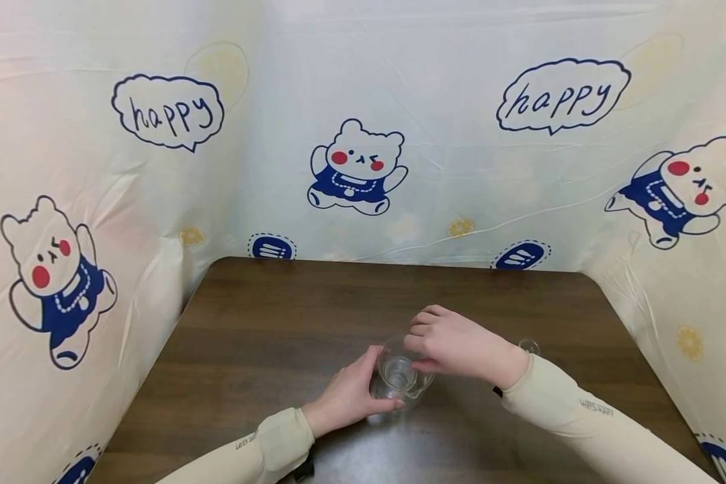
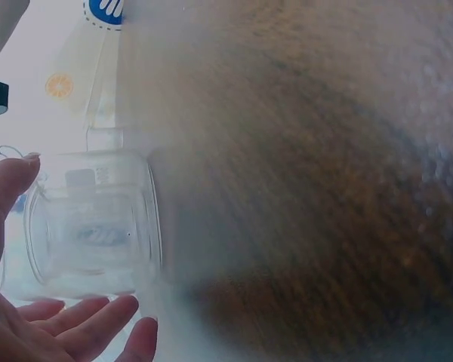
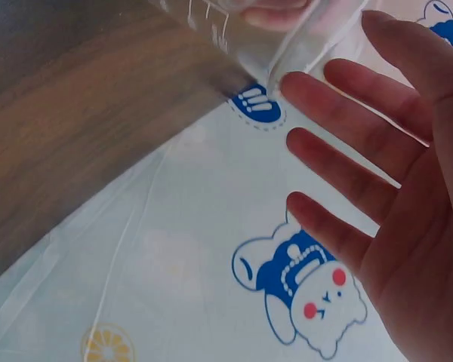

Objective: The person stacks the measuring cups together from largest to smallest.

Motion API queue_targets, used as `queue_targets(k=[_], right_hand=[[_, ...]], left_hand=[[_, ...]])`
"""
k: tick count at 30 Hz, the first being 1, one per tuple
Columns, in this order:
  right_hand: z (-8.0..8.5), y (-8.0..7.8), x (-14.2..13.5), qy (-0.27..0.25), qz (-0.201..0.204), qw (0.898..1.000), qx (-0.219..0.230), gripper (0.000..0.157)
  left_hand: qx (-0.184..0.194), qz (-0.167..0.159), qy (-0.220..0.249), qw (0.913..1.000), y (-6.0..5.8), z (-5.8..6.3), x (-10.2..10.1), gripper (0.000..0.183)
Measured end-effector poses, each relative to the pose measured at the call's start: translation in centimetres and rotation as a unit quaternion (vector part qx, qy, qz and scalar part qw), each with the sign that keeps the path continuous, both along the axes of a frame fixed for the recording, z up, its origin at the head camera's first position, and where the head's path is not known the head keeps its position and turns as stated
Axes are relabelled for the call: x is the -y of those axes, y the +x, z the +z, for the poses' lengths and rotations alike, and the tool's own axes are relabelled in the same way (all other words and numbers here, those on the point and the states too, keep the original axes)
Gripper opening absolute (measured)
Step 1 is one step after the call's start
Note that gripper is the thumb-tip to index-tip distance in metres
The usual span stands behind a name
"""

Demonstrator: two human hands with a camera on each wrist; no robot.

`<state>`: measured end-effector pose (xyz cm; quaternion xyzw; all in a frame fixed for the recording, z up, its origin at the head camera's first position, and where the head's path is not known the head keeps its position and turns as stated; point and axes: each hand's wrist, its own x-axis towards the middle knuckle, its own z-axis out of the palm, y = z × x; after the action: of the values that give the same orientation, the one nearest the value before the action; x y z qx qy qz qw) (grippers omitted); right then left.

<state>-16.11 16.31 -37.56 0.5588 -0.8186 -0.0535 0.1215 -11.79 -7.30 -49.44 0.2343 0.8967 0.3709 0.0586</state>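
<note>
A clear glass beaker [image 1: 416,394] with white markings stands near the middle of the table, and a smaller clear glass vessel [image 2: 98,234] shows inside it. My left hand [image 1: 353,390] grips the beaker from the left, thumb on the near side and fingers round the far side. Over the beaker's right rim is my right hand [image 1: 450,343], its thumb low by the opening. In the right wrist view its fingers [image 3: 347,170] are spread and slightly bent, fingertips right at the rim, with nothing visible pinched between them.
A small round clear glass object [image 1: 529,347] lies on the brown wooden table [image 1: 266,323], just behind my right wrist. Pale printed cloth [image 1: 441,175] hangs around the table's back and sides. Both forearms wear light sleeves [image 1: 556,396].
</note>
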Motion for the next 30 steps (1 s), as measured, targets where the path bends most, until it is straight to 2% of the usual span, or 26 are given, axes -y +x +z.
queue_targets(k=[4, 14, 30], right_hand=[[0.6, 0.0, -0.9, -0.021, -0.001, 1.000, -0.009, 0.030], [1.3, -0.2, -3.7, -0.044, -0.036, 0.998, -0.017, 0.028], [0.3, 0.3, -7.7, -0.058, -0.059, 0.996, -0.036, 0.031]], left_hand=[[-0.004, 0.004, 0.004, 1.0000, 0.1, -0.1, 0.0, 0.080], [-0.003, 0.009, 0.008, 0.9999, 0.2, -0.3, 0.0, 0.080], [-0.002, 0.009, -0.004, 0.9999, 0.1, -0.4, 0.0, 0.081]])
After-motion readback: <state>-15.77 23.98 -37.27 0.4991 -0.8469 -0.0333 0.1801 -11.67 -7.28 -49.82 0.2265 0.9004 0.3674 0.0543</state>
